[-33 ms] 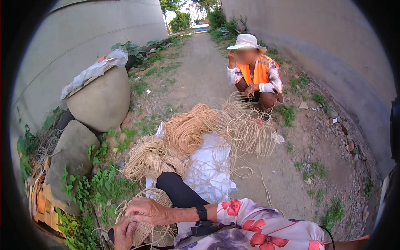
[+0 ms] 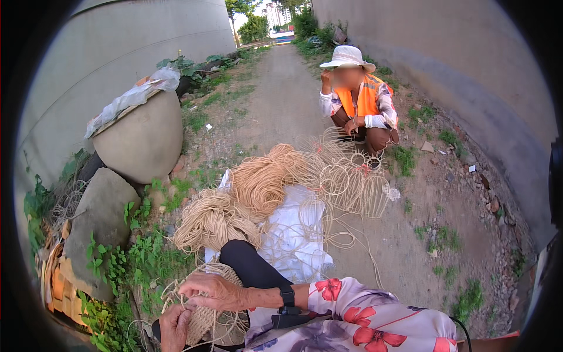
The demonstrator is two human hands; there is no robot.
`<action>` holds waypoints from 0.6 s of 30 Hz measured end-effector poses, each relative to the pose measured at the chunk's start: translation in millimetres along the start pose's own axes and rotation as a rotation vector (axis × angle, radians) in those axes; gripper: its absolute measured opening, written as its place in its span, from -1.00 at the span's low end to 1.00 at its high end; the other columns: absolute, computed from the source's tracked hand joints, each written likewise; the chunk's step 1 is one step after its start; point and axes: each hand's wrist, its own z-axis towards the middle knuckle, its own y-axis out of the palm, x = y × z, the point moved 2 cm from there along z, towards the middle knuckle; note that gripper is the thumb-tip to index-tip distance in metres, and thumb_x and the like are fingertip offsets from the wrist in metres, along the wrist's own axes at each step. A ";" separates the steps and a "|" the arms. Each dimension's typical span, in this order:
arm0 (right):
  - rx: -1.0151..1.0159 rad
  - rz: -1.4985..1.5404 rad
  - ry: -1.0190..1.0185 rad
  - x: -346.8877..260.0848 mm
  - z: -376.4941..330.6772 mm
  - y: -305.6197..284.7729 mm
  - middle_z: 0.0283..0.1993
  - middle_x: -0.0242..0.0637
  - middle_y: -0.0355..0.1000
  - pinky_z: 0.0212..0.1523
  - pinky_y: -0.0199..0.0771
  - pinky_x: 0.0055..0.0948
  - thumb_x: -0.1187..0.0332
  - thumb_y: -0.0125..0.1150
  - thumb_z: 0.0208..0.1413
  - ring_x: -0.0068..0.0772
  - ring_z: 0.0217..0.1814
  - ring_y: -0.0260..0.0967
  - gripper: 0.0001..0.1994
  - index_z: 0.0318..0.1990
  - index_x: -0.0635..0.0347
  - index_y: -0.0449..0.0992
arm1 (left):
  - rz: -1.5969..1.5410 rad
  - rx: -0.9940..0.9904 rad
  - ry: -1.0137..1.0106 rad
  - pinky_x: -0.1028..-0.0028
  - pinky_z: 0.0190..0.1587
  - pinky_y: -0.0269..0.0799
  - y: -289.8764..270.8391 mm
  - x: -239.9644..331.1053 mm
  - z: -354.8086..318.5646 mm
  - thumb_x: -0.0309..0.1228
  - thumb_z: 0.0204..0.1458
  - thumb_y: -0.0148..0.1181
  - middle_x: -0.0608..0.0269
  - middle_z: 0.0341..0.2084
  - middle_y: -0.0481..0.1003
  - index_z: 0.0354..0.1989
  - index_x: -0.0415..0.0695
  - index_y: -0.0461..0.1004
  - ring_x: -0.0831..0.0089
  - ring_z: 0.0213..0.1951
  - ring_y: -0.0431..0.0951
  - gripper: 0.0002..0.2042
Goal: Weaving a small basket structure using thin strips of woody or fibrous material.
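A pale, tightly woven cord piece (image 2: 217,276) lies in my lap at the lower left, loose strands trailing from its edge. Above its left edge my right hand (image 2: 216,292), a black band on the wrist, has its fingers bent together around a cord strand. Close below, my left hand (image 2: 175,325) is closed with thumb against fingers at the same edge. What it pinches is mostly hidden by its own fingers. The two hands almost touch.
Ahead lie cord coils, one pale (image 2: 214,223) and one tan (image 2: 264,179), on a white sheet (image 2: 293,234). Open wicker-like frames (image 2: 358,185) stand before a crouching person (image 2: 360,97) in an orange vest. A large clay pot (image 2: 143,138) leans at left; walls flank the path.
My right hand's fingers have shifted slightly upward over the woven piece. The left hand stays at nearly the same place.
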 end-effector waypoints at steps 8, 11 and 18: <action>0.416 -1.204 0.462 92.3 -104.8 -212.4 0.24 -0.12 0.23 0.11 0.13 -0.04 0.36 0.20 -0.04 -0.12 0.21 0.18 -0.45 0.17 0.24 0.29 | -0.157 -0.025 -0.261 0.52 -0.45 0.25 -7.4 19.6 -5.5 -0.39 0.16 0.04 0.30 -0.55 0.41 -0.34 -0.31 0.52 0.57 -0.56 0.32 -0.78; 0.505 -1.522 0.636 103.2 -146.7 -279.3 0.31 -0.11 0.18 0.14 0.11 0.06 0.33 0.17 -0.01 -0.12 0.29 0.14 -0.40 0.25 0.21 0.23 | -0.154 -0.064 -0.317 0.55 -0.46 0.22 -8.5 20.3 -5.6 -0.36 0.16 0.07 0.37 -0.58 0.39 -0.38 -0.30 0.51 0.63 -0.56 0.29 -0.77; 0.565 -1.625 0.687 133.0 -188.1 -323.9 0.31 -0.12 0.20 0.09 0.16 0.08 0.35 0.03 0.05 -0.16 0.31 0.15 -0.48 0.22 0.22 0.25 | -0.101 -0.146 -0.252 0.46 -0.25 0.35 -13.6 17.0 -1.0 -0.21 0.22 0.07 0.28 -0.40 0.50 -0.13 -0.32 0.51 0.45 -0.34 0.43 -0.65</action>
